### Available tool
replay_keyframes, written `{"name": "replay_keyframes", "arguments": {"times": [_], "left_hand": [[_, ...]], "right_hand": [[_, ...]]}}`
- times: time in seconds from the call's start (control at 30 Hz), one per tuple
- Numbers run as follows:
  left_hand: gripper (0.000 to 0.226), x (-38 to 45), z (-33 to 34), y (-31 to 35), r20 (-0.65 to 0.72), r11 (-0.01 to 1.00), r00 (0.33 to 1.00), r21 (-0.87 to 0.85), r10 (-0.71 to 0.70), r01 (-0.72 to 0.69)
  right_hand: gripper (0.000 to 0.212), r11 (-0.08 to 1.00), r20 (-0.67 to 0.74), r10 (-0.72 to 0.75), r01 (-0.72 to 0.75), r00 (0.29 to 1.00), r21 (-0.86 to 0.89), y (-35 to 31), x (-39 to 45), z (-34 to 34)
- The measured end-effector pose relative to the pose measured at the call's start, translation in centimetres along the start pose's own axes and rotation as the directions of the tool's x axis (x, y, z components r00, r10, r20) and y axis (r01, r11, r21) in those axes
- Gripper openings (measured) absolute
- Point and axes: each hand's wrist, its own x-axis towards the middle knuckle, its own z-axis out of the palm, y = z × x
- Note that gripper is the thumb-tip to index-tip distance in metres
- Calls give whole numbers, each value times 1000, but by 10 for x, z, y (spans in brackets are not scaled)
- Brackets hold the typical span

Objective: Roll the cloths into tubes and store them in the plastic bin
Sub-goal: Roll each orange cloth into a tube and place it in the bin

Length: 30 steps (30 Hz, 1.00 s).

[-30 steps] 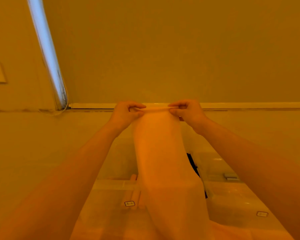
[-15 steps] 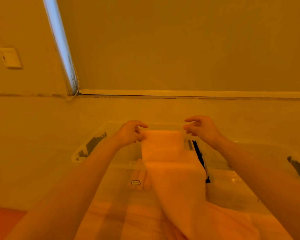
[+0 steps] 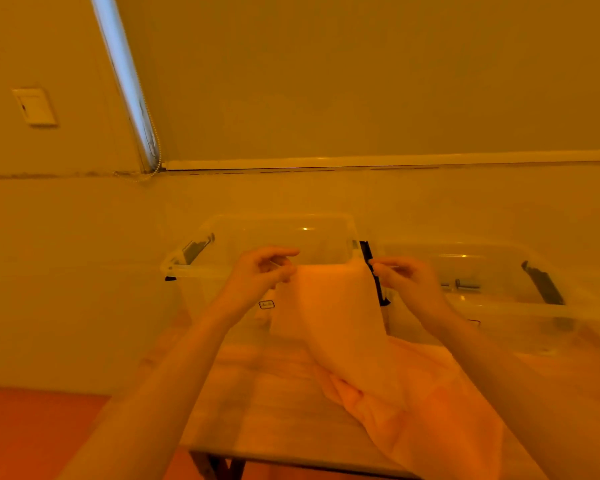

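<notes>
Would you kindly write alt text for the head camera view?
Two hands, left hand and right hand, pinch the top corners of a pale cloth above a table. Two clear plastic bins stand behind it.

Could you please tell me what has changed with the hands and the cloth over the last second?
Both the left hand and right hand have come down, bringing the cloth's top edge from wall-ledge height to the bins' rims. Each hand still pinches a top corner, and the cloth's lower end still lies on the table.
</notes>
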Motion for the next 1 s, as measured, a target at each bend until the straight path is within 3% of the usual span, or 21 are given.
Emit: {"name": "replay_keyframes", "arguments": {"times": [0.1, 0.2, 0.33, 0.57, 0.8, 1.0], "left_hand": [[28, -25, 16, -15, -45, 994, 996, -86, -72, 68], [26, -41, 23, -28, -45, 990, 990, -49, -137, 135], [33, -47, 21, -35, -50, 988, 988, -51, -147, 144], [26, -48, 18, -30, -9, 979, 986, -120, -167, 165], [22, -63, 32, -32, 207, 966, 957, -112, -205, 232], [21, -88, 53, -28, 289, 969, 935, -77, -204, 235]], "right_hand": [[12, 998, 56, 35, -37, 998, 44, 6, -27, 2], [15, 991, 107, 117, -123, 987, 50, 11, -40, 4], [17, 990, 149, 137, -137, 979, -13, 13, -50, 9], [16, 984, 172, 179, -179, 969, -15, 10, -59, 17], [15, 964, 238, 264, -260, 935, -49, 16, -75, 20], [11, 965, 256, 261, -253, 931, -65, 21, -96, 13]]}}
